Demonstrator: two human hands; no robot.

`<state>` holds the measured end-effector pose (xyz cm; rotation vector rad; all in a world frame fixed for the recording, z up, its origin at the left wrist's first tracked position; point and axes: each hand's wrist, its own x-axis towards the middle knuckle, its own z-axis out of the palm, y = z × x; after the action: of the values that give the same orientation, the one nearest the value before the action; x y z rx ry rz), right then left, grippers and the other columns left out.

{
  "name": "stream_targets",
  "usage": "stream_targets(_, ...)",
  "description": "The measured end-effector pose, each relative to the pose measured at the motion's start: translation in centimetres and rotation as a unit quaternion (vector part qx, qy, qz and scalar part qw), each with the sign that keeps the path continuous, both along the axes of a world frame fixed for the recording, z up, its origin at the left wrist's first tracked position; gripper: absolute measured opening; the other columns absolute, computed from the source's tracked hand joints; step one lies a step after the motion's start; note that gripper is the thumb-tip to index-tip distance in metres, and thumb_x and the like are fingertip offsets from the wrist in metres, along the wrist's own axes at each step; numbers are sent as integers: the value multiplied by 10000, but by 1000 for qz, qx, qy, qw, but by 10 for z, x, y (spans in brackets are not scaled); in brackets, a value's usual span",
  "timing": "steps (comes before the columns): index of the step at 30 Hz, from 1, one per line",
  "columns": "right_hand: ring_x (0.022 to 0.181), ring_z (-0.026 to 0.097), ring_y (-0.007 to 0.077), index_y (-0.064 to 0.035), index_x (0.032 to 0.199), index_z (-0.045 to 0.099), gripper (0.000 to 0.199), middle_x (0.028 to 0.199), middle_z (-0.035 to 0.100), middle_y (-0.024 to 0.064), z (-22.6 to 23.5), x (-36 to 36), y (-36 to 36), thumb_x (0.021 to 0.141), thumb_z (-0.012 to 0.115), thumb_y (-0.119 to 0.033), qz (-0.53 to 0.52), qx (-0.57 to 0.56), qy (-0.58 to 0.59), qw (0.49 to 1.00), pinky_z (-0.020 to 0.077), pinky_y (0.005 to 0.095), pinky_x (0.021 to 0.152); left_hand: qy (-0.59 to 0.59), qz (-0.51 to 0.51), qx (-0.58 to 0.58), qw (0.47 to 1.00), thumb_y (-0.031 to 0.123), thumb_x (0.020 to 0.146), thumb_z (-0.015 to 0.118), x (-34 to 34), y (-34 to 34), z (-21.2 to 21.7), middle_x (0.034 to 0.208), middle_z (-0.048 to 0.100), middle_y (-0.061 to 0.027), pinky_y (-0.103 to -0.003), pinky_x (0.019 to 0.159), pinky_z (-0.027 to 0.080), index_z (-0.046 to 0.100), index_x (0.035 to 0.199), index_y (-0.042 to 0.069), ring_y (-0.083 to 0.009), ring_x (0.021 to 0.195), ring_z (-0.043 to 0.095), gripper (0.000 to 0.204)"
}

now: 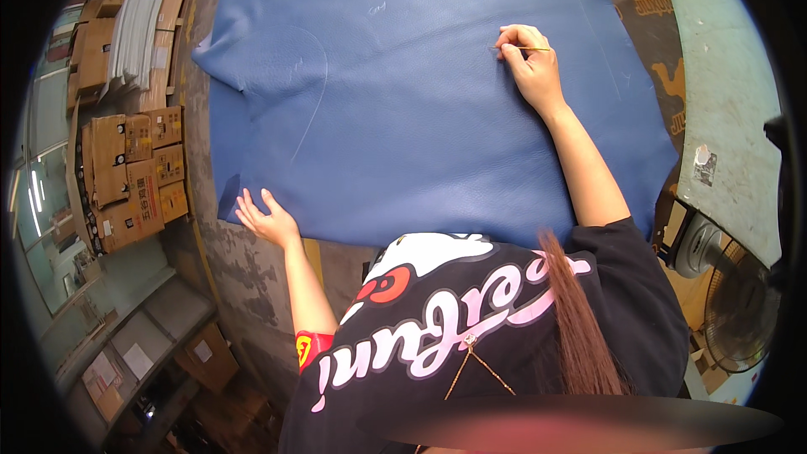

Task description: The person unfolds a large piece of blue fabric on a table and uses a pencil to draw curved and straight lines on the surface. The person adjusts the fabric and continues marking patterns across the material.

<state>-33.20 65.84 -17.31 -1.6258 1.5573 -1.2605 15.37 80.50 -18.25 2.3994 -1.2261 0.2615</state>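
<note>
Long reddish-brown hair [584,328] hangs nearest the camera at the lower right, over my black short-sleeved T-shirt [530,353] with its white, red and pink print. Beyond it, one broad blue sheet, by its look leather [420,101], fills the middle and top of the frame, softly rippled and spread on a mottled grey-brown worktop [252,273]. One thin white curved line [326,76] shows at its upper left.

My right grip [528,59] is pinched on a slim yellow stick-shaped tool [534,49], upper right of centre, the tip pointing left; whether that tip touches the sheet I cannot tell. I take the step in hand to be marking the surface. Done well, it wants light, even pressure, one constant slant, and ripples smoothed ahead of the tip so the line neither skips nor drags.

My right forearm [588,160] slants up and leftward from the sleeve, reaching well over the sheet. My left grip [271,220] is spread wide and holds nothing, left of centre at the sheet's near edge, just beside a darker blue corner patch [229,196]; I cannot tell whether it presses down. A flat palm would, I judge, steady the sheet better.
</note>
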Motion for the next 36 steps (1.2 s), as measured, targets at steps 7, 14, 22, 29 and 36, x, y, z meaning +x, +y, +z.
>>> stream_targets(7, 878, 568, 211, -66, 809, 619, 110, 815, 608, 51, -1, -1, 0, 850, 575, -157, 26, -5, 71, 997, 398, 358, 913, 6, -4, -7, 1000, 379, 960, 585, -2, -1, 2, 1492, 440, -103, -488, 1143, 278, 563, 1349, 120, -337, 1431, 291, 468)
stream_targets(14, 853, 576, 222, -60, 801, 608, 101, 786, 608, 49, 1, -1, 1, 838, 573, -147, 2, 9, 74, 997, 408, 364, 897, 3, 0, -6, 1000, 377, 956, 591, 2, -1, -3, 1484, 450, -107, -489, 1139, 284, 572, 1338, 123, -341, 1425, 303, 460)
stream_targets(22, 843, 586, 231, -72, 770, 588, 86, 741, 612, 50, -4, 2, -5, 820, 569, -140, -13, -46, 55, 997, 427, 389, 876, -22, -11, -11, 1000, 359, 947, 617, 10, 0, -5, 1456, 487, -106, -492, 1120, 310, 605, 1305, 131, -362, 1397, 343, 425)
stream_targets(29, 800, 565, 231, -66, 752, 572, 104, 696, 586, 49, -4, 2, -3, 819, 582, -145, -24, -57, 65, 996, 438, 371, 839, -28, -5, 13, 999, 379, 949, 601, 10, -2, -4, 1463, 483, -102, -477, 1124, 305, 578, 1334, 122, -346, 1396, 351, 463)
stream_targets(36, 802, 577, 268, -46, 753, 583, 120, 716, 598, 92, 0, -8, 9, 819, 567, -144, -27, -37, -9, 999, 478, 387, 757, 180, -147, 37, 972, 303, 992, 539, -76, -42, 65, 1274, 619, -127, -384, 957, 481, 547, 1345, 84, -234, 1167, 588, 415)
